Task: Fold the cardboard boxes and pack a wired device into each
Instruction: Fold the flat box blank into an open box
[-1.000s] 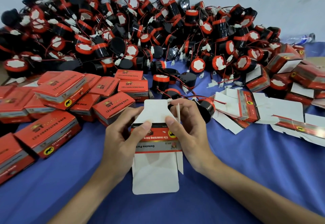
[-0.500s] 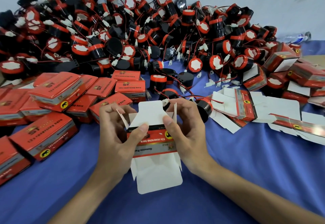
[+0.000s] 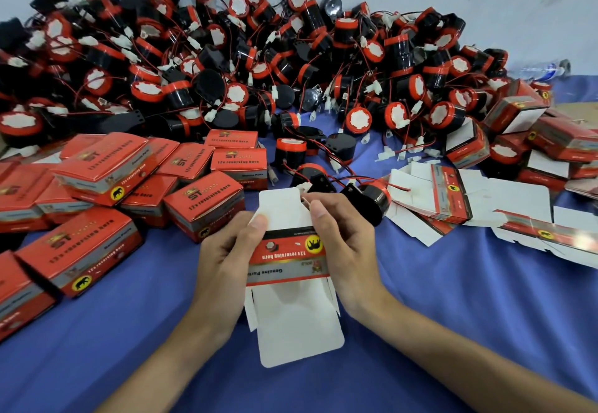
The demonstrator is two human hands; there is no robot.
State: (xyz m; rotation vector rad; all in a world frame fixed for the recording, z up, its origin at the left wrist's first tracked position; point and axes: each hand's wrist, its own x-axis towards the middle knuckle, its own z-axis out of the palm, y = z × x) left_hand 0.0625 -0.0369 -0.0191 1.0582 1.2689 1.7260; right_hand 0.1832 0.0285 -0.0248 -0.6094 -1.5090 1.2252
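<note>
Left hand [image 3: 223, 260], right hand [image 3: 346, 250] both grasp reversing-horn box [image 3: 288, 257] over table [image 3: 453, 315], thumbs on far flaps. Since a second ago: flat blank popped into sleeve, left side flap pushed inward. I judge far end closes next; horn [image 3: 372, 200] lies just beyond.

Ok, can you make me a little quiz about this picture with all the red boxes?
1. True or false: the left hand and the right hand both hold the half-folded box.
2. What colour is the cloth under everything? A blue, B green, C yellow.
3. Fill in: the flat unfolded boxes lie on the person's ___ side.
Key: 1 true; 2 A; 3 right.
</note>
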